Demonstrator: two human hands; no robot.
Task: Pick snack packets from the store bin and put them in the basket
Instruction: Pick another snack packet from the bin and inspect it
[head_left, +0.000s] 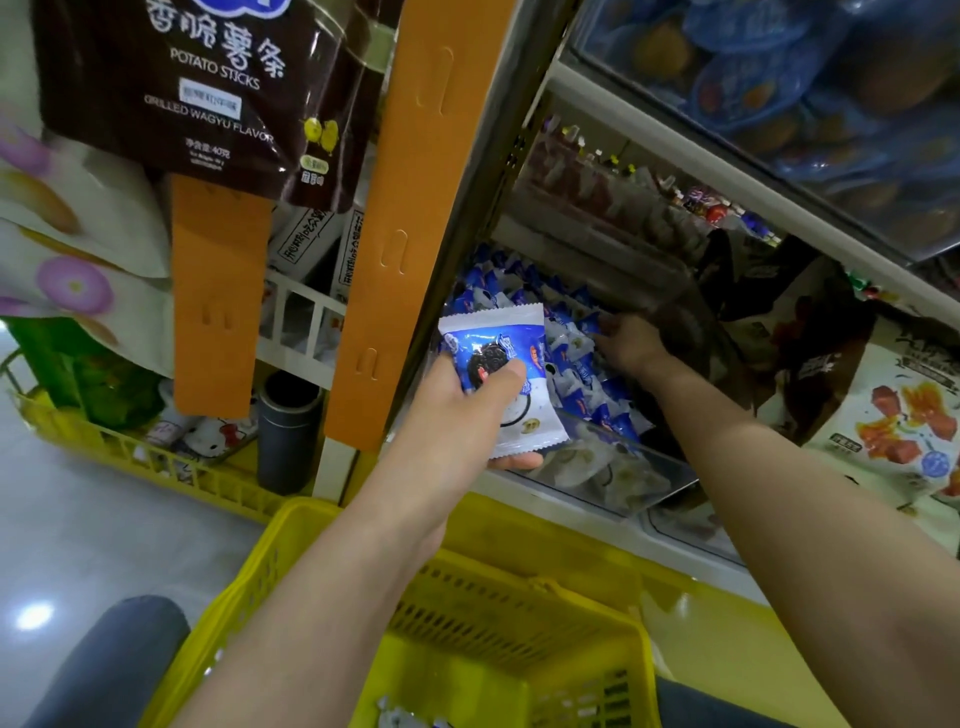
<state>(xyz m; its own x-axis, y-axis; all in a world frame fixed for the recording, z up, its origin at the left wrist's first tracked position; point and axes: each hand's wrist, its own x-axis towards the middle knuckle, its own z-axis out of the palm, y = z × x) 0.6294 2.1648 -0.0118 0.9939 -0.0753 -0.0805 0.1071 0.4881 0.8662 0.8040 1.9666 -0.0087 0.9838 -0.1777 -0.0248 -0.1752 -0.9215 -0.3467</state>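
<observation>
The left hand pinches a snack packet above the basket, positioned for release; the right hand reaches into the bin, apparently gripping another packet.

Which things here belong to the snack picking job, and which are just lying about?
Job: snack packet in left hand; right hand reaching into store bin; yellow basket below.
Lying about: potato sticks bag; orange strips; grey cylinder.

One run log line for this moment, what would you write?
left hand: holds snack packet at bin front | right hand: inside bin among packets, grip unclear | basket: below both hands
</observation>
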